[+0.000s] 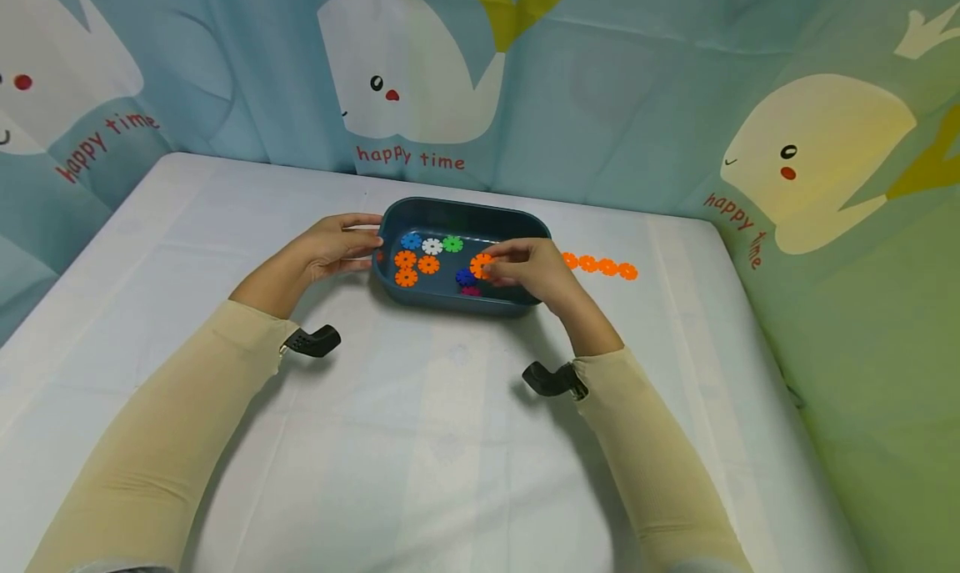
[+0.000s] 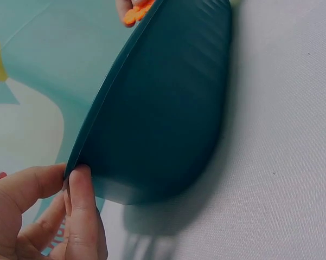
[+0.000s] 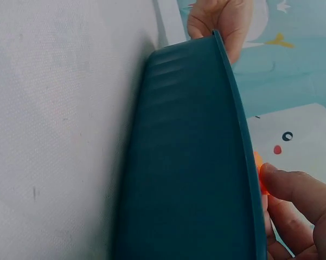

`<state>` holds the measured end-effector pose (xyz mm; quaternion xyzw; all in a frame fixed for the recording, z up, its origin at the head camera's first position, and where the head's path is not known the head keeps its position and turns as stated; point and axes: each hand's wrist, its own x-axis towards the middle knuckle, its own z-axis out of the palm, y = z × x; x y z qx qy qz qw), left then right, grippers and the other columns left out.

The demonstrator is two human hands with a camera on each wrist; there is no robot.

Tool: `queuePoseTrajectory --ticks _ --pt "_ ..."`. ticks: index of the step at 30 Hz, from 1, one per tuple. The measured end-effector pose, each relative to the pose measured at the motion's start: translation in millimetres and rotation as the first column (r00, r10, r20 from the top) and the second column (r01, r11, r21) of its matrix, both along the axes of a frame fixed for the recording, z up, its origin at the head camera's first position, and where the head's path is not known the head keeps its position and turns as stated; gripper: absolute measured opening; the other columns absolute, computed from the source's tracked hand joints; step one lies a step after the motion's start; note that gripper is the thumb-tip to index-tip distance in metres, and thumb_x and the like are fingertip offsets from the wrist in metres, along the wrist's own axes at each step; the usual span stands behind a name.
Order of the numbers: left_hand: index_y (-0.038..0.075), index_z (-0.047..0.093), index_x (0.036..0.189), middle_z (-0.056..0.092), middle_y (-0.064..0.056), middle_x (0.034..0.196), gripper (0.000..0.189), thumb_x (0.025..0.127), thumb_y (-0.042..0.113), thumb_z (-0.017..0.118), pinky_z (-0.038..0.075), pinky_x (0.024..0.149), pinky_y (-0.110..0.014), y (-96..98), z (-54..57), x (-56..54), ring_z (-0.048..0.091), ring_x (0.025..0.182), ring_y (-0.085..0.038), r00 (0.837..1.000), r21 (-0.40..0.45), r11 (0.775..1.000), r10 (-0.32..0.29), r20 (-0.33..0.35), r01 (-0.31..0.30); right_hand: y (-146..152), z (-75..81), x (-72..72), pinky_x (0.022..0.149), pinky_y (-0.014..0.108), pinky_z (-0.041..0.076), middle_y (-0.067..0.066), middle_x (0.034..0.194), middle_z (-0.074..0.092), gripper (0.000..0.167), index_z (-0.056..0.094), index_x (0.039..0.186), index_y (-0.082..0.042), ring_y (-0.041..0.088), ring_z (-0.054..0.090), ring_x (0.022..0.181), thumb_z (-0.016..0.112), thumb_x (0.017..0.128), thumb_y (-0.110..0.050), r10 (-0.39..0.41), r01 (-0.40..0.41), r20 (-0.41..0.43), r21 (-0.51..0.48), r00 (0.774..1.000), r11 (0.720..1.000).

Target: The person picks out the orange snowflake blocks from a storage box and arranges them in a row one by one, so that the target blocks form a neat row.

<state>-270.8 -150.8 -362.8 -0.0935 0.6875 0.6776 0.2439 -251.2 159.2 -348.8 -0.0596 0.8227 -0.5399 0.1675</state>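
Note:
A dark teal plastic tub (image 1: 450, 302) stands on the table, with several notched snowflake discs inside. My left hand (image 1: 337, 243) is at the tub's left end; in the left wrist view its fingers (image 2: 82, 211) pinch the rim. Over the tub's right half, my right hand (image 1: 528, 266) pinches an orange snowflake disc (image 1: 480, 265) between thumb and fingertips. Other orange discs (image 1: 406, 259) lie toward the left of the tub, near a blue disc (image 1: 411, 240), a white disc (image 1: 432, 246) and a green disc (image 1: 453, 243). A dark blue disc (image 1: 465, 277) and a partly hidden magenta disc (image 1: 471, 291) lie below the held one.
Right of the tub, several orange discs form a row (image 1: 597, 265) on the white tablecloth (image 1: 450, 439); my right hand and the tub may hide its left end. A curtain with printed whales (image 1: 637, 139) hangs behind the table. Black wrist mounts (image 1: 551, 379) project from both sleeves.

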Motion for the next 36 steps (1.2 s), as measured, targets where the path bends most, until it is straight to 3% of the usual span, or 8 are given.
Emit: queuePoseTrajectory --ticks 7,14,24,32,36 --pt "0.013 0.038 0.151 0.052 -0.005 0.130 0.057 0.098 0.008 0.059 0.058 0.076 -0.021 0.0 -1.0 -0.7 0.064 0.098 -0.009 1.000 0.012 1.000 0.006 0.002 -0.006 5 3.7 5.8 0.091 0.043 0.055 0.013 0.103 0.072 0.027 0.069 0.117 0.001 0.030 0.071 0.094 0.069 0.091 -0.005 -0.038 0.038 0.005 -0.038 0.999 0.999" --pt "0.013 0.038 0.152 0.051 -0.006 0.133 0.058 0.098 0.008 0.059 0.058 0.076 -0.021 -0.6 -1.1 -1.1 0.064 0.098 -0.008 1.000 0.016 1.000 0.002 0.006 -0.002 13 5.3 8.3 0.092 0.043 0.055 0.013 0.105 0.071 0.030 0.067 0.120 0.002 0.035 0.070 0.098 0.070 0.091 -0.008 -0.072 0.072 -0.004 -0.036 0.997 0.997" --pt "0.012 0.038 0.152 0.052 -0.005 0.129 0.057 0.098 0.008 0.059 0.058 0.074 -0.021 -0.9 -1.7 -1.1 0.064 0.098 -0.008 1.000 0.025 1.000 0.000 0.003 0.000 24 5.5 10.7 0.083 0.029 0.058 0.006 0.099 0.071 0.031 0.065 0.121 0.004 0.033 0.071 0.097 0.068 0.092 -0.005 -0.094 0.094 -0.003 -0.069 0.996 0.993" --pt "0.013 0.038 0.151 0.051 -0.005 0.129 0.057 0.098 0.008 0.059 0.058 0.073 -0.020 -0.7 -1.3 -0.4 0.063 0.099 -0.009 1.000 0.021 1.000 0.003 0.002 -0.003 33 8.0 11.7 0.081 0.026 0.058 0.005 0.100 0.070 0.033 0.063 0.122 0.006 0.018 0.073 0.083 0.068 0.091 -0.004 -0.107 0.107 0.000 -0.089 0.994 0.990" --pt "0.013 0.038 0.151 0.052 -0.005 0.131 0.057 0.098 0.008 0.059 0.058 0.072 -0.020 -0.4 -0.9 -0.4 0.064 0.098 -0.009 1.000 0.018 1.000 0.005 0.004 -0.005 38 7.8 12.3 0.081 0.024 0.058 0.003 0.101 0.069 0.033 0.062 0.123 0.007 0.017 0.072 0.084 0.067 0.092 -0.004 -0.114 0.114 0.010 -0.119 0.993 0.986"
